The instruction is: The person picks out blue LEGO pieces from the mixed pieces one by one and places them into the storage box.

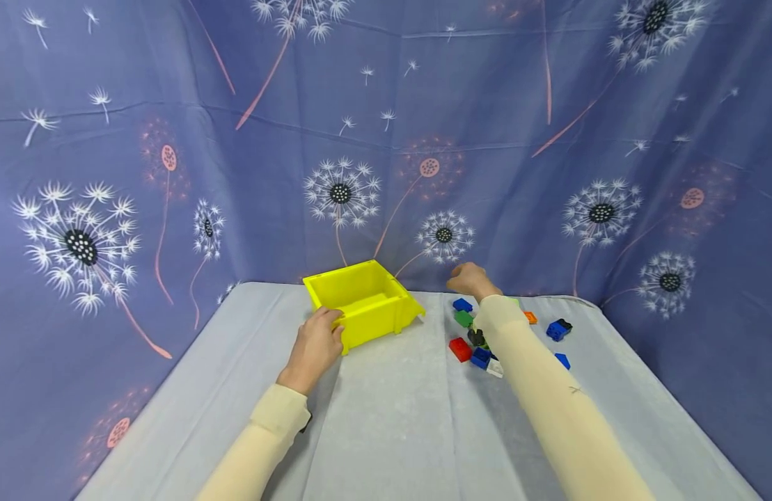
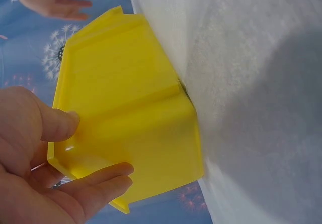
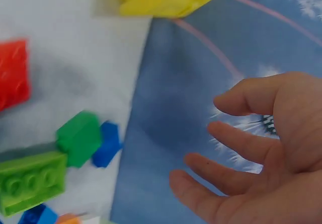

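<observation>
A yellow plastic bin point(image 1: 373, 321) stands upright on the table, left of the blocks. My left hand point(image 1: 313, 348) grips its near left corner at the rim; in the left wrist view the thumb point(image 2: 60, 125) presses against the bin's wall. Raised over the far side of the loose blocks, my right hand point(image 1: 470, 280) holds nothing, its fingers apart and loosely bent in the right wrist view. Nearest to it lie a blue block point(image 1: 463, 305) and a green block point(image 1: 463, 319). A red block point(image 1: 460, 349) lies closer to me. The right sleeve hides part of the pile.
More toy blocks are scattered on the right, among them a white block point(image 1: 495, 368), an orange block point(image 1: 531, 317) and a blue block with black parts point(image 1: 558, 330). The pale tablecloth point(image 1: 386, 431) ends at a blue dandelion-print curtain point(image 1: 386, 118) behind.
</observation>
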The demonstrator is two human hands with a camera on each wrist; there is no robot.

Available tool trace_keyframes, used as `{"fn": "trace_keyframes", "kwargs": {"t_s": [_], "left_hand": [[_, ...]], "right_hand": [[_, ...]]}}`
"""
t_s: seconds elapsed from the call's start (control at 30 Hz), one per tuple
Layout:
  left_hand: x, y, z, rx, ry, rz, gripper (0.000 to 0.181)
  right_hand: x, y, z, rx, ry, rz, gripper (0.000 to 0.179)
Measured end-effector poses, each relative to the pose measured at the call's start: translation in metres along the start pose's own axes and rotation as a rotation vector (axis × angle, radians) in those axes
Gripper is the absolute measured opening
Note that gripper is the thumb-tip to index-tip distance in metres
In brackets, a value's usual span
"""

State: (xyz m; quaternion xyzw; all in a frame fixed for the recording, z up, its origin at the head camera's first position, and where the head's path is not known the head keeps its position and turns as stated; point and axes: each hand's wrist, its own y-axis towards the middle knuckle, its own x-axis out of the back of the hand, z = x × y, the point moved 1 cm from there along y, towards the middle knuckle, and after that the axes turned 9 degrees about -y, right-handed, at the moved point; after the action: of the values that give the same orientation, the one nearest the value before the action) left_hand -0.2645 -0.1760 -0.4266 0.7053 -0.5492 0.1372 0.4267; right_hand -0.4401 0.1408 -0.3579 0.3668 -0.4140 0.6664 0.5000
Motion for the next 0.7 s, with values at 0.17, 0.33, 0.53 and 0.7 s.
{"fn": "trace_keyframes", "kwargs": {"t_s": [0.17,0.33,0.53,0.7], "left_hand": [[0.001,0.000,-0.002,0.011,-0.001,0.005,0.029],[-0.001,-0.002,-0.001,-0.006,-0.008,0.003,0.028],[0.000,-0.003,0.000,-0.022,-0.008,-0.006,0.027],[0.003,0.000,0.000,-0.034,-0.009,-0.010,0.028]], "right_hand": [[-0.017,0.015,-0.018,-0.030,-0.067,0.018,0.038],[-0.037,0.035,-0.031,-0.098,-0.085,0.008,0.027],[-0.049,0.050,-0.040,-0.131,-0.130,0.042,0.030],[-0.048,0.054,-0.036,-0.119,-0.153,0.040,0.024]]}}
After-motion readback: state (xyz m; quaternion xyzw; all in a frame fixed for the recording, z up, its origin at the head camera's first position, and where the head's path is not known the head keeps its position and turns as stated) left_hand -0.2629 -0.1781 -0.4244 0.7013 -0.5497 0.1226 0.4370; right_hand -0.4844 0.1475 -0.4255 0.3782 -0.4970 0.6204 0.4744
